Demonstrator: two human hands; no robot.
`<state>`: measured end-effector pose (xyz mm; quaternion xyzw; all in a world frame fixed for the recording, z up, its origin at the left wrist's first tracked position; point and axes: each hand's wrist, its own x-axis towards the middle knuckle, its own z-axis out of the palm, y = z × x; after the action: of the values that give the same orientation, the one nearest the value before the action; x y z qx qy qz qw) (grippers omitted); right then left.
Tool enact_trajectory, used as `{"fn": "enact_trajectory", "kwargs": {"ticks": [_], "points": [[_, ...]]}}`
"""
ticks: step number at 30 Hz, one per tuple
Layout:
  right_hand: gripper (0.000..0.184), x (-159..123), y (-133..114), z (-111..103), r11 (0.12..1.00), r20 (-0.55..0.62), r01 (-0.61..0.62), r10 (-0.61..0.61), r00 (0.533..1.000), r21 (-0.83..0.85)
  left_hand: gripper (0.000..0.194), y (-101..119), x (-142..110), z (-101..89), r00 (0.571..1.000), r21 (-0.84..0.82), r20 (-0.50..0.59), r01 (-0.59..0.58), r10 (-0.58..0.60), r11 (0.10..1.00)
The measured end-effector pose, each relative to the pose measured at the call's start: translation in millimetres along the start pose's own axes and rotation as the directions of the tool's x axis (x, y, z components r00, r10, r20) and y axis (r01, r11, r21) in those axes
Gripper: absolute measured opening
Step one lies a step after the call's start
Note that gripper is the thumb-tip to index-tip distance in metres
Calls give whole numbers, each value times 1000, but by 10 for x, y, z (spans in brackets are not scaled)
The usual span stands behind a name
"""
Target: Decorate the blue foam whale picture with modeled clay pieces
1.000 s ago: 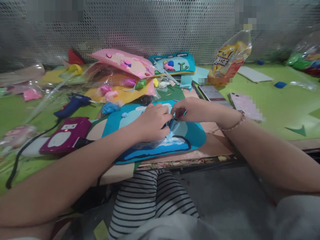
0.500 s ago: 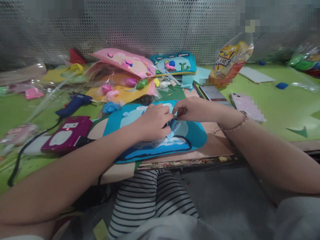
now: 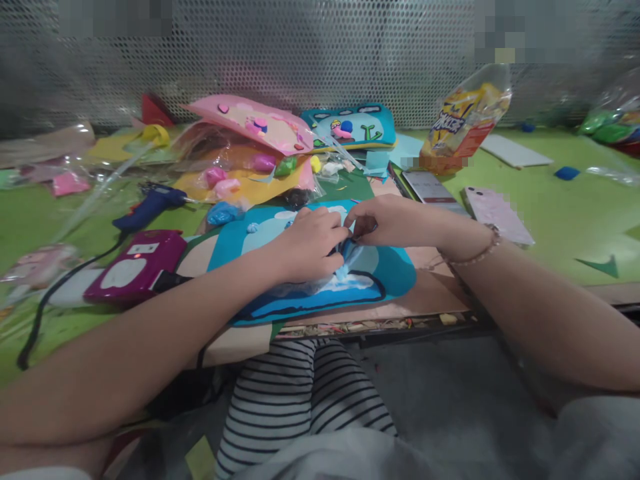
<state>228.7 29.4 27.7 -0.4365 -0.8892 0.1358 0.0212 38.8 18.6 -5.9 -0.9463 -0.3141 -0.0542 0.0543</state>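
A blue foam sheet [image 3: 397, 273] with black outlines and white patches lies flat in front of me. Over its middle, my left hand [image 3: 317, 243] is curled, palm down, on something its fingers mostly hide. A light-blue, wrinkled piece [image 3: 350, 253], perhaps clay or plastic film, shows beside its fingertips. My right hand [image 3: 380, 220] comes in from the right with thumb and forefinger pinched together at that spot, almost touching the left fingers. Whatever sits in the pinch is too small to make out. A small light-blue ball [image 3: 253, 228] rests on the sheet's left part.
A dark-blue glue gun [image 3: 153, 205] and a purple power box [image 3: 137, 267] with a black cable lie left. Behind are a pink decorated case [image 3: 255, 123], a teal case [image 3: 370, 127] and bagged clay lumps [image 3: 263, 162]. Rightward stand a snack bag [image 3: 457, 127] and phones [image 3: 495, 213].
Hardly anything differs. Both hands hold nearly the same pose over the blue sheet, and the whole view has shifted very slightly.
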Motion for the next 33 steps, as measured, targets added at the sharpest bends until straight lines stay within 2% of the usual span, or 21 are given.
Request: {"fn": "enact_trajectory", "kwargs": {"ticks": [6,12,20,29,33], "points": [[21,-1,8,3,1000,-15,-4,4,1000,16,23,-13,3,14,1000,-8,-7,-4,4,1000],[20,20,15,3,1000,35,-19,18,999,22,25,-19,1,22,1000,-4,-4,-3,3,1000],[10,32,20,51,999,10,5,-6,1000,38,24,-11,8,21,1000,4,-11,3,-3,1000],[18,21,39,16,989,20,45,-48,999,141,22,-6,6,11,1000,-10,-12,1,-2,1000],[20,19,48,19,989,15,54,-57,998,138,21,-12,5,4,1000,-14,-28,-7,6,1000]]}}
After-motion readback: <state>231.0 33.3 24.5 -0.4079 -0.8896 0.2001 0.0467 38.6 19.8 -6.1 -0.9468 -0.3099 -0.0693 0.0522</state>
